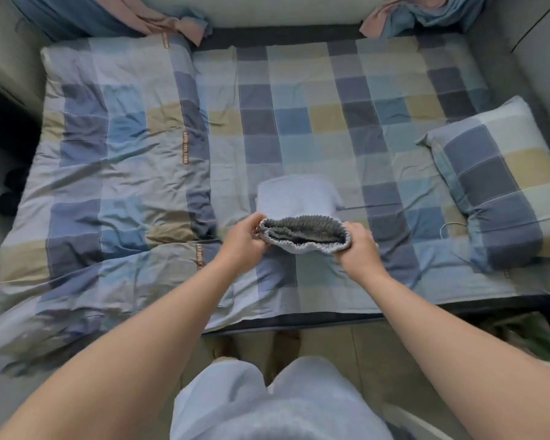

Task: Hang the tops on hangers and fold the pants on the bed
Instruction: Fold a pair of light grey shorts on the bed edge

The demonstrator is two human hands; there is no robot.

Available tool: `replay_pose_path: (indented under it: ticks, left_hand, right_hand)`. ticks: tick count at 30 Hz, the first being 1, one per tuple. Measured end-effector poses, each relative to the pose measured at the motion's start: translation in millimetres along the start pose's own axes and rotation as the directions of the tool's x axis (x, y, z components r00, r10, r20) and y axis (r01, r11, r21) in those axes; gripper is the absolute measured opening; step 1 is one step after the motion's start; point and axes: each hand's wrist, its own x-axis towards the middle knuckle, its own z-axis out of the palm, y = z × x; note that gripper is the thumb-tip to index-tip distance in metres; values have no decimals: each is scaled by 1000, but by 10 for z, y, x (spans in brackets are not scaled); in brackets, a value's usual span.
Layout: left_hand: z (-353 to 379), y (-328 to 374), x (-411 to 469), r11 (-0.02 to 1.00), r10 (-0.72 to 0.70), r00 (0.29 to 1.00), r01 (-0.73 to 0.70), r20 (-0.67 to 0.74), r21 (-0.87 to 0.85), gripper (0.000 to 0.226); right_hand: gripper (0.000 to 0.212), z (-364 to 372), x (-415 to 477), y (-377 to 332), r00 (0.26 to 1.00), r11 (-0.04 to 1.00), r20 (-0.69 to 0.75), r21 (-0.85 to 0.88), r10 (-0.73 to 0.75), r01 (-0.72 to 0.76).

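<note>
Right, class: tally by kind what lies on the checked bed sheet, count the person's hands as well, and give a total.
Pillow: 1
Quilt: 1
Pants: 1
Hands: 2, left hand and right hand, both gripping the waistband
Total: 5

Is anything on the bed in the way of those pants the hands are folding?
Nothing visible. The left hand and right hand grip the waistband of the pants, which lie on the bed between the quilt and the pillow.
</note>
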Motion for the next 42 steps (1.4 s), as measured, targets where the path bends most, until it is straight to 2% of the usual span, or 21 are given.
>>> replay_pose_path:
  ticks: [3,6,10,12,18,21,22,25,28,31,35,38,42]
  left_hand:
    - [493,-732,-60,988,-152,984,149,91,48,20]
    - [975,-1503,-203,955,-284,942,262,178,136,21]
    - [1494,-2357,-586,889,-452,844,403,288,215,15]
    - [1683,-2667,-788,858,-505,793,418,342,300,16]
    - [1886,-3051,-1135,787,-616,639,473,460,396,13]
    - [1834,-3007,-1059,774,-633,594,507,497,379,15]
    - [1805,-2964,-979,781,-621,594,529,511,333,14]
    - [1714,-2796,-609,799,-574,636,572,515,184,37]
    - [1676,-2671,-117,823,-549,693,547,467,156,24]
    - [1700,-2640,412,849,-526,757,493,387,191,14]
    - [1780,-2560,1055,866,-501,825,477,263,153,38]
    - [1850,-2523,1407,894,-447,884,440,138,81,42]
    - [1924,-2658,1552,870,-489,872,485,27,91,57]
  right_hand:
    - [38,703,-127,560,984,988,112,-76,141,-133]
    - [41,1371,-367,1086,938,957,206,-140,278,-253]
    - [38,2047,-790,1625,859,921,336,-178,387,-345]
    - [34,2263,-994,1815,815,907,398,-181,422,-381]
    - [15,2498,-1396,2112,668,882,600,-151,441,-446]
    - [22,2439,-1362,2134,631,856,640,-83,439,-511]
    - [24,2409,-1300,2128,628,846,645,-54,435,-531]
    - [26,2325,-1005,2115,655,818,614,25,441,-574]
    - [25,2251,-604,2093,714,813,547,100,437,-574]
    - [11,2207,-104,2087,782,840,451,116,431,-530]
    - [22,2144,630,2070,863,873,295,144,411,-465]
    - [37,2154,1050,2047,897,883,165,178,409,-435]
    - [41,2238,1277,2063,896,843,75,313,438,-438]
